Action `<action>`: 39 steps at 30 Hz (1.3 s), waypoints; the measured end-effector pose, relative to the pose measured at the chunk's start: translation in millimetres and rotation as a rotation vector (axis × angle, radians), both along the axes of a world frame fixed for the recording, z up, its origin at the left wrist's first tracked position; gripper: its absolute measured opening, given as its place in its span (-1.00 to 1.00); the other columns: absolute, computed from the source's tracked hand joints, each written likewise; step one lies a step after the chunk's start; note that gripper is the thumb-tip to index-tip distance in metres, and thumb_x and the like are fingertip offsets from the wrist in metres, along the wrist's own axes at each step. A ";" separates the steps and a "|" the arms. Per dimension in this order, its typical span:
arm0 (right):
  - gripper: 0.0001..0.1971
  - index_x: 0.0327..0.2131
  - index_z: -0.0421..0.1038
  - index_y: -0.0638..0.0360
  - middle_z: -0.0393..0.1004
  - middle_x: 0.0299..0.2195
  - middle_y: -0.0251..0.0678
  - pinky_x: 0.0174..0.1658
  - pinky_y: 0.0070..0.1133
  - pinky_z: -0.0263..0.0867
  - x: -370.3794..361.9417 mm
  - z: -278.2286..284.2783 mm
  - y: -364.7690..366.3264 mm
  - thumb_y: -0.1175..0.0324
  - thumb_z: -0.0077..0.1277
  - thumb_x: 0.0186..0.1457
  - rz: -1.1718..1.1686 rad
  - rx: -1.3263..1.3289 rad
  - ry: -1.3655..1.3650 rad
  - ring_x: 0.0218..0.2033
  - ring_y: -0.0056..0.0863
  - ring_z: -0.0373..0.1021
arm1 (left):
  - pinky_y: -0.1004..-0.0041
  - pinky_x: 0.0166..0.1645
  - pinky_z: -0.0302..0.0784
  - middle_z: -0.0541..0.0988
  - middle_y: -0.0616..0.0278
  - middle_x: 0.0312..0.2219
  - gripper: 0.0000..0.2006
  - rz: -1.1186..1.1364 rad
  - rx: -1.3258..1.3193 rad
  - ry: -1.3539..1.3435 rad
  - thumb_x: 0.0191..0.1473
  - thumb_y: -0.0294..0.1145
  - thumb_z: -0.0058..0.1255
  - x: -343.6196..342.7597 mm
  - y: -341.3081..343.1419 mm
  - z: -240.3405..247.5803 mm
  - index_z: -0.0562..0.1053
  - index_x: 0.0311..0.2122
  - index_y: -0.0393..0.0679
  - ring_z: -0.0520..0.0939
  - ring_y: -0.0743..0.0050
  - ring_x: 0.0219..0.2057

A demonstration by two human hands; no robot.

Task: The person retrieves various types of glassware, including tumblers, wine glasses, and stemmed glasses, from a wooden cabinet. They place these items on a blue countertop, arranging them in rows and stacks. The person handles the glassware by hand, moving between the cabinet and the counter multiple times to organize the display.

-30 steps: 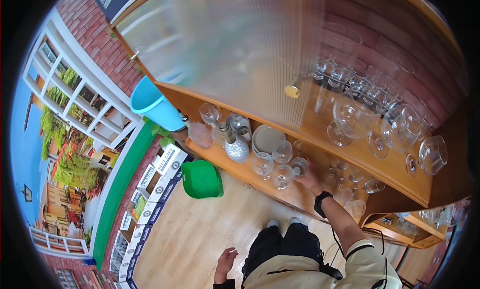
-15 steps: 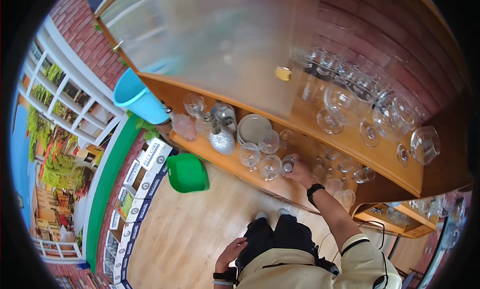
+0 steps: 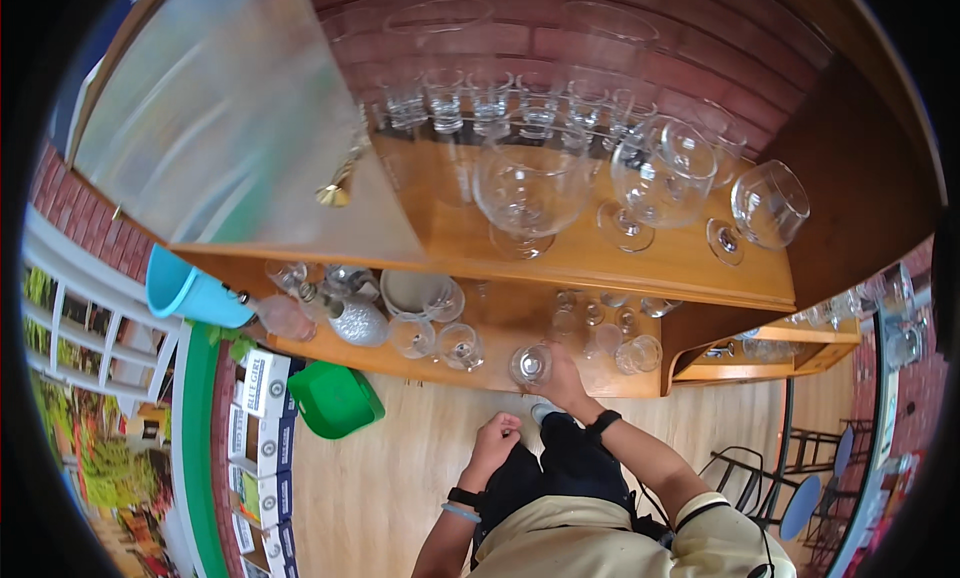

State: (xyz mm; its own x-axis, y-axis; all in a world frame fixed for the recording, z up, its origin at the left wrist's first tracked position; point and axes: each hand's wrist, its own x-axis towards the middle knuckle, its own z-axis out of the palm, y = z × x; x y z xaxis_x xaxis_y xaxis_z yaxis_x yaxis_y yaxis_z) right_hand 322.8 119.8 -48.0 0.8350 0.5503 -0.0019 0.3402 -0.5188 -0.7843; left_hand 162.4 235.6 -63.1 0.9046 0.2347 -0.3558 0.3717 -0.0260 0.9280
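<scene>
Right hand [image 3: 562, 376]: fingers curled round the right side of a clear glass [image 3: 530, 364], grip closed as far as visible. Glass sits over the front edge of the lower shelf [image 3: 512, 313], ahead and left of that palm; its mouth or base faces the viewer, so the long axis runs roughly along the line of sight. Contact with the wood: cannot tell. Left hand [image 3: 497, 440]: farther off, nearer the body, fingers partly bent; palm hidden, contents uncertain. Stemmed glass [image 3: 461, 347] stands to the left, apart; small tumblers [image 3: 638, 355] to the right.
</scene>
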 end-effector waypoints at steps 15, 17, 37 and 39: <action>-0.21 0.05 0.08 0.11 0.19 0.02 -0.21 0.14 -0.35 0.02 -70.7 151.3 -118.6 -0.01 0.16 -0.24 -0.631 1.446 0.736 0.04 -0.30 0.16 | 0.18 0.22 -0.06 0.10 -0.12 0.09 -0.14 -0.194 0.755 -0.254 -0.42 -0.40 0.25 114.3 -11.3 -82.6 0.09 0.07 -0.28 0.04 -0.09 0.15; -0.22 0.02 0.15 0.11 0.22 0.01 -0.21 0.12 -0.33 0.05 -67.7 159.9 -128.9 -0.17 0.07 -0.22 -0.769 1.580 0.847 0.04 -0.29 0.16 | 0.18 0.21 -0.05 0.12 -0.12 0.08 -0.15 -0.176 0.763 -0.274 -0.45 -0.39 0.26 119.5 -9.2 -87.3 0.11 0.06 -0.26 0.06 -0.10 0.14; -0.36 -0.09 0.28 0.09 0.34 -0.12 -0.16 0.06 -0.38 0.11 -187.3 160.3 -343.6 -0.15 0.01 -0.18 -0.966 2.147 0.727 -0.06 -0.26 0.24 | 0.39 -0.02 0.33 0.33 0.04 -0.15 -0.20 -0.082 0.290 0.061 -0.48 -0.56 0.33 10.2 -68.6 -73.9 0.15 -0.04 -0.29 0.40 0.31 -0.16; -0.36 -0.08 0.27 0.09 0.34 -0.12 -0.15 0.06 -0.38 0.11 -214.2 158.9 -384.4 -0.14 0.02 -0.18 -1.007 2.154 0.638 -0.06 -0.25 0.24 | 0.41 -0.02 0.33 0.34 0.13 -0.18 -0.27 -0.151 0.027 0.161 -0.41 -0.48 0.34 -7.6 -105.9 -59.1 0.18 -0.07 -0.28 0.39 0.39 -0.13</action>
State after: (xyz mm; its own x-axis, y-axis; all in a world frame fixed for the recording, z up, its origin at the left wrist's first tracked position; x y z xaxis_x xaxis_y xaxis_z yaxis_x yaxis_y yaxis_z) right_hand 108.6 -264.6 110.9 0.8510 -0.2390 -0.4677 0.2270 0.9704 -0.0830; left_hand 154.8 129.7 -122.3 0.8623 0.1123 -0.4938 0.5049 -0.1162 0.8553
